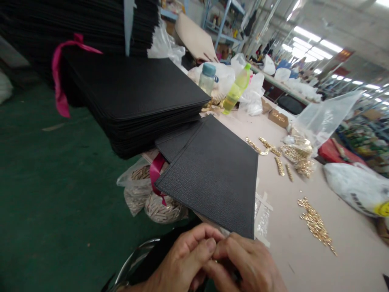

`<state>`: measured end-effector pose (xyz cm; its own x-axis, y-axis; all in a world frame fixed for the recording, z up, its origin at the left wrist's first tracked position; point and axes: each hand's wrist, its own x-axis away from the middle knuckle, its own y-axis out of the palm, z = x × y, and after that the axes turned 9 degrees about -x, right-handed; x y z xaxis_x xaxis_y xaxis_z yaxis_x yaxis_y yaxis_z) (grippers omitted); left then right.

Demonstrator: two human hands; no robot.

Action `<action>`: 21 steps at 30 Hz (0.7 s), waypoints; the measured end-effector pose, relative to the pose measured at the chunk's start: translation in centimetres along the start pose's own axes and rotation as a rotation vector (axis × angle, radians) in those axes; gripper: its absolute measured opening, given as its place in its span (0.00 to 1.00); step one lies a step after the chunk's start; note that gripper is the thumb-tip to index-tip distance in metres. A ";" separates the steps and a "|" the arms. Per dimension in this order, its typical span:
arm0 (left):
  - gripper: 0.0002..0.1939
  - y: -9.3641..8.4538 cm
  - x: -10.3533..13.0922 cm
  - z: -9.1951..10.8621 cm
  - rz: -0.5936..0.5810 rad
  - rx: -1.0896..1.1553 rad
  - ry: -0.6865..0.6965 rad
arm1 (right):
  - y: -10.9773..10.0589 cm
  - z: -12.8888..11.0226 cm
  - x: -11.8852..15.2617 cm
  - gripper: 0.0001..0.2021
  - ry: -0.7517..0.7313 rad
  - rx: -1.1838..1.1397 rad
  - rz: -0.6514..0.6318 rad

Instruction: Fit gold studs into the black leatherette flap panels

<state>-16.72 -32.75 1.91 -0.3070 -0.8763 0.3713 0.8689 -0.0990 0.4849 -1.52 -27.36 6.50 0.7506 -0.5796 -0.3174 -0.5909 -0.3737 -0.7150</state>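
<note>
My left hand (188, 255) and my right hand (243, 259) meet at the table's near edge, fingers curled and pressed together. Between them shows a tiny gold-coloured glint; what they pinch is mostly hidden by the fingers. Just beyond the fingertips lies a black leather panel (212, 178) with a pebbled grain and a stitched seam, overlapping another dark panel. To its upper left rises a thick stack of black panels (136, 89). A pile of small gold metal pieces (316, 223) lies on the table to the right, with short gold strips (279, 166) farther back.
A yellow-green bottle (237, 89) and a blue-lidded bottle (208, 79) stand behind the stack. A clear bag of gold parts (300, 150) and a white plastic bag (358, 186) sit at the right. Filled bags (164, 207) hang low beside the table, above the green floor.
</note>
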 end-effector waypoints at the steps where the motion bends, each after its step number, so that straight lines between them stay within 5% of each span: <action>1: 0.20 -0.2 0.0 0.0 0.021 0.037 0.000 | 0.1 -0.2 -0.6 0.12 -0.001 0.011 0.009; 7: 0.21 -1.8 -0.1 -0.2 0.255 0.117 0.028 | -1.5 -0.1 -2.3 0.10 0.013 -0.233 -0.039; 11: 0.24 -2.1 0.1 0.5 0.327 -0.093 0.090 | -3.8 3.0 -4.4 0.04 0.106 0.011 0.136; 15: 0.26 -1.6 -0.1 1.6 0.392 -0.189 0.146 | -3.9 5.9 -7.2 0.05 0.075 0.205 0.070; 21: 0.19 -0.9 -0.2 1.8 0.633 -0.276 0.097 | -3.0 3.6 -5.6 0.07 0.026 0.256 0.054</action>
<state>-18.17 -31.62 2.77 0.3159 -0.8421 0.4372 0.9402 0.3396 -0.0253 -2.92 -20.38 8.16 0.7102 -0.6134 -0.3456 -0.5333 -0.1482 -0.8328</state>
